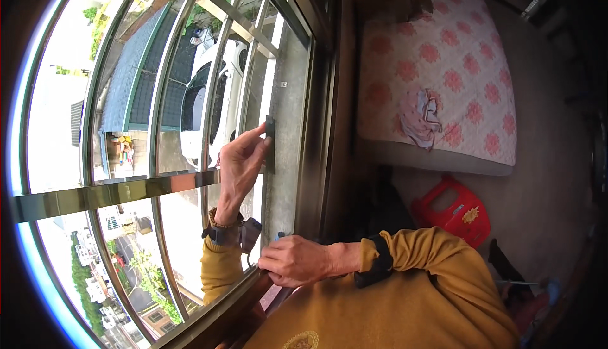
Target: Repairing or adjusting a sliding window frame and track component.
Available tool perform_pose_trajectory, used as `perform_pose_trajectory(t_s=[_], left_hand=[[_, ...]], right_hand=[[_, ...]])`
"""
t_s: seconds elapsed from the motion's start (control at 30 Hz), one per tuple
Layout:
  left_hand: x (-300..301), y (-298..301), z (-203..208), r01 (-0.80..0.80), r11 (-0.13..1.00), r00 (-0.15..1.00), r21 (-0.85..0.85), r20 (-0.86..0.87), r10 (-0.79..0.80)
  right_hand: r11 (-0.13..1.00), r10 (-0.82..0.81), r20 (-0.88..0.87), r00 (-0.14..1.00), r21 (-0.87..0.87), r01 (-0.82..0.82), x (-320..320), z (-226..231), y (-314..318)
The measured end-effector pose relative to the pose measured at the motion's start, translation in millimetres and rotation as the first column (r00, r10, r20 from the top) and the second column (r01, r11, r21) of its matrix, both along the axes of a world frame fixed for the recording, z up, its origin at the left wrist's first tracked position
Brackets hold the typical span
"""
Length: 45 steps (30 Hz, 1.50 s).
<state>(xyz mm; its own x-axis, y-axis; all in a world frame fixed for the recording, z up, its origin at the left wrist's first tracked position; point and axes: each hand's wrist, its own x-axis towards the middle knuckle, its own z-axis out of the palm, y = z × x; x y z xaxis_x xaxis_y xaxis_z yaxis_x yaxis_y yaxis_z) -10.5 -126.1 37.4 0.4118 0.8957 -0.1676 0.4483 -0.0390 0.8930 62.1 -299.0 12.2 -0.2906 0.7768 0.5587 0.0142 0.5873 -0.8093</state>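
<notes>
My left hand [242, 162] reaches out past the window frame, beside the metal bars. Its thumb and fingers pinch a dark flat strip [270, 149], which stands lengthwise along the grey ledge [288, 96]. Lower down, my right hand [294, 260] is closed at the edge of the window frame [218, 305]. A small blue bit [279, 236] peeks out above its knuckles, and a thin cord loops by its fingertips. What those fingers hold is hidden. A small dark device [251, 234] is strapped at my left wrist.
Shiny metal bars [120, 191] cross the window opening, with a white car [215, 96] and a street outside. Behind the frame on the right are a bed with a flowered quilt [453, 80], a crumpled pink cloth [421, 121] and a red plastic chair [453, 213].
</notes>
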Motion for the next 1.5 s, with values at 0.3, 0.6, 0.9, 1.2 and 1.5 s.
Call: perform_pose_trajectory(t_s=[0.3, 0.6, 0.9, 1.2, 1.5], left_hand=[[-1, 0, -18, 0.036, 0.999, 0.995, 0.025, -0.096, -0.034], [-6, -3, -14, 0.051, 0.999, 0.992, 0.01, -0.116, -0.049], [-6, -3, -18, 0.067, 0.997, 0.989, -0.035, -0.127, -0.071], [-48, 7, -24, -0.087, 0.984, 0.996, -0.156, 0.001, 0.088], [-50, -20, 2, 0.109, 0.929, 0.991, -0.354, -0.031, -0.128]], right_hand=[[0.999, 0.036, 0.043, 0.998, -0.005, -0.035, -1, -1, 0], [0.999, 0.044, 0.044, 0.998, -0.015, -0.043, -2, 0, 0], [1.0, 0.025, 0.024, 0.999, -0.01, -0.025, -3, 0, 0], [1.0, -0.008, -0.096, 0.995, -0.012, 0.007, 10, -15, 1], [0.951, 0.249, 0.001, 0.968, 0.186, -0.245, 14, 9, -6]])
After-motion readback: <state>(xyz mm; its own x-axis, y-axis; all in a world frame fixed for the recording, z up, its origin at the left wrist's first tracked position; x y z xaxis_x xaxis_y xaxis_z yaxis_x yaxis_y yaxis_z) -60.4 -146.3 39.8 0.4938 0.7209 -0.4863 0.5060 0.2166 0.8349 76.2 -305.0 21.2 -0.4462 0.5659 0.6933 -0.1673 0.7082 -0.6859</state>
